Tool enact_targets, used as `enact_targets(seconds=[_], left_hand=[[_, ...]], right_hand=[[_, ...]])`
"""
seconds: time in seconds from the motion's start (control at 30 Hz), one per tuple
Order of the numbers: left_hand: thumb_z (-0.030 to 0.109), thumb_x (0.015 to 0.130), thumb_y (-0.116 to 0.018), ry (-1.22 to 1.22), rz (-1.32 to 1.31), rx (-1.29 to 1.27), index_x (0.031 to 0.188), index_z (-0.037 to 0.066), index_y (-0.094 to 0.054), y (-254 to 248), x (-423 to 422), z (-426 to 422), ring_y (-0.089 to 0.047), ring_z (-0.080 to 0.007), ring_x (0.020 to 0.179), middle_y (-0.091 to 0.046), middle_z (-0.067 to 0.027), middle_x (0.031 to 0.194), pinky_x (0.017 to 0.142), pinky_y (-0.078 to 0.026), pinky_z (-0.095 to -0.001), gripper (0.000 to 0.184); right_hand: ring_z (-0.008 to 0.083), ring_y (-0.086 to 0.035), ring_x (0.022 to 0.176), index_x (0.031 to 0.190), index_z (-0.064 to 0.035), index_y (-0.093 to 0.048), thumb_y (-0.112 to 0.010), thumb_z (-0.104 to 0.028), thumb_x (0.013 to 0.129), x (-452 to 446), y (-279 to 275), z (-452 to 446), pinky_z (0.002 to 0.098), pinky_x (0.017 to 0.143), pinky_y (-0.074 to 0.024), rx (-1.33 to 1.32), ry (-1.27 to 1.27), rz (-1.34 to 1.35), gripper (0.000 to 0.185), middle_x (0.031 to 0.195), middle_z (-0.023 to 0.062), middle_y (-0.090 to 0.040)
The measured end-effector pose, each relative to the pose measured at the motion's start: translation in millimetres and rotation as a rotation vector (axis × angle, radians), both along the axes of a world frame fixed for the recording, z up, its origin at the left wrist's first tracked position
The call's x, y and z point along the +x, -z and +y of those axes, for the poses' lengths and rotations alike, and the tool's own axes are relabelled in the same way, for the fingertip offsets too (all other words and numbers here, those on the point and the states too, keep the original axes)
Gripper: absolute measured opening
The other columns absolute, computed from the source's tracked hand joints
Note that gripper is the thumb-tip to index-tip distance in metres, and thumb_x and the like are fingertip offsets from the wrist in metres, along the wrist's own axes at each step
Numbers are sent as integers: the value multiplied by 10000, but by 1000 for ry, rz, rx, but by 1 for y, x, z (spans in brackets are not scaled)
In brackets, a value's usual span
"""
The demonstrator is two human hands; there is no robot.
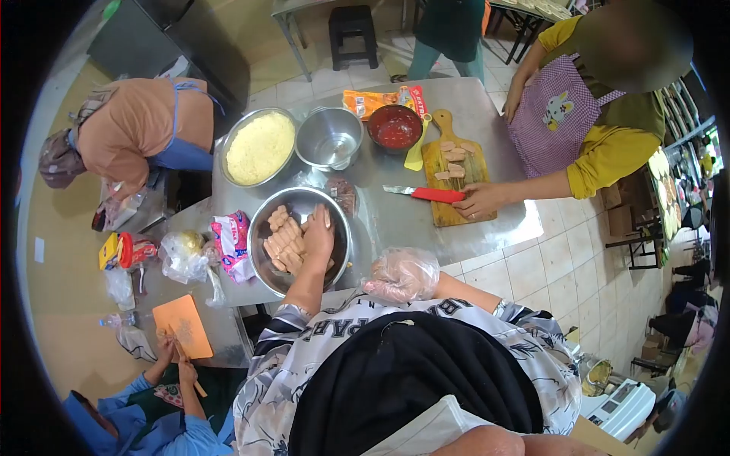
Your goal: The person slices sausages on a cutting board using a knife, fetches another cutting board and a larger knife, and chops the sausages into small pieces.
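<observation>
My left hand (318, 237) reaches bare into a steel bowl (255, 262), fingers stretched out along the pile near its right side; I see no piece gripped. Pinkish-brown sausage pieces (284, 245) lie heaped in the bowl, mostly left of the hand. A clear plastic glove covers my right hand (403, 275), which hovers at the table's near edge in front of my body. Its fingers are loosely bent, with nothing visible in them. Just past the bowl's upper right rim rests a clear plastic pack (342, 196) with reddish-brown contents.
Across the steel table (384, 216) stand a bowl of pale yellow crumbs (260, 147), an empty pot (329, 138) and a red-sauce bowl (395, 128). A co-worker's hand (480, 201) is by a red-handled knife (437, 194) on a cutting board (465, 216). Other people work nearby.
</observation>
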State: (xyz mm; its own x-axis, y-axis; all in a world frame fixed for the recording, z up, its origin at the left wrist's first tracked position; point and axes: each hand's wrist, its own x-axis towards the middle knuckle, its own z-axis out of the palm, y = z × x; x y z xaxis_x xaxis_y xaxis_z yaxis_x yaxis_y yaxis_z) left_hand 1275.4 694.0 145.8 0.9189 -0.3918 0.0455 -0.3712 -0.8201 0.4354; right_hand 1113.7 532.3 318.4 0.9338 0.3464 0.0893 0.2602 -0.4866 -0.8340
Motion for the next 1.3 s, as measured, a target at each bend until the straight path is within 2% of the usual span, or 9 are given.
enact_targets(seconds=[0.27,0.4,0.47,0.53,0.57,0.67,0.77,1.1,1.3], left_hand=[[378,812,-507,-30,236,-8,1210,165,-364,-2,12,3,-552,-378,866,-583,-218,926,729,-432,-450,474],[388,831,-458,-10,79,114,1180,139,-383,-11,10,8,-561,-371,851,-592,-194,927,731,-425,-457,435],[375,836,-439,-70,213,96,1138,120,-412,-9,9,10,-548,-367,892,-584,-188,954,764,-415,-453,396],[336,828,-459,65,-55,84,1096,109,-437,5,6,13,-528,-372,930,-564,-192,997,795,-403,-446,352],[282,813,-491,54,19,49,1066,116,-453,0,4,11,-514,-387,946,-545,-206,1025,814,-394,-446,305],[271,813,-507,24,73,35,1062,128,-460,-7,-1,9,-531,-401,847,-520,-239,1007,721,-433,-456,291],[251,806,-518,22,160,52,1050,126,-472,-14,-1,8,-538,-403,825,-509,-268,1010,710,-441,-448,277],[184,771,-544,6,113,68,1025,130,-489,-18,-7,6,-530,-411,870,-491,-271,1047,734,-444,-437,265],[103,716,-548,6,-255,-66,1010,107,-520,15,0,14,-474,-369,994,-515,-187,1013,803,-412,-424,296]], right_hand=[[359,-473,552,555,-37,-480,-469,-336,831,0,-3,3,432,514,-355,-36,25,-75,407,560,158,-483],[358,-464,542,540,-34,-463,-464,-337,836,0,0,5,434,513,-350,-61,10,-61,424,549,159,-471],[361,-455,533,521,-32,-444,-458,-342,841,1,0,6,436,508,-344,-70,-21,-13,445,539,161,-461],[361,-450,528,514,-32,-437,-458,-342,841,1,0,7,437,505,-341,-70,-20,-12,451,534,162,-454],[362,-446,523,506,-32,-429,-457,-341,842,1,0,8,438,503,-338,-72,-13,-12,457,529,162,-448],[361,-445,521,504,-34,-432,-454,-343,843,0,-2,10,437,500,-338,-63,-8,-41,459,527,162,-443],[341,-485,519,532,-42,-504,-502,-318,826,-2,-2,12,411,483,-376,-103,6,-51,404,552,144,-499],[353,-453,517,511,-43,-450,-460,-342,840,-4,-1,14,432,488,-337,-65,3,-13,445,535,151,-458],[349,-444,493,498,-36,-451,-459,-315,841,-5,4,13,431,476,-330,-49,7,-76,442,517,155,-452]])
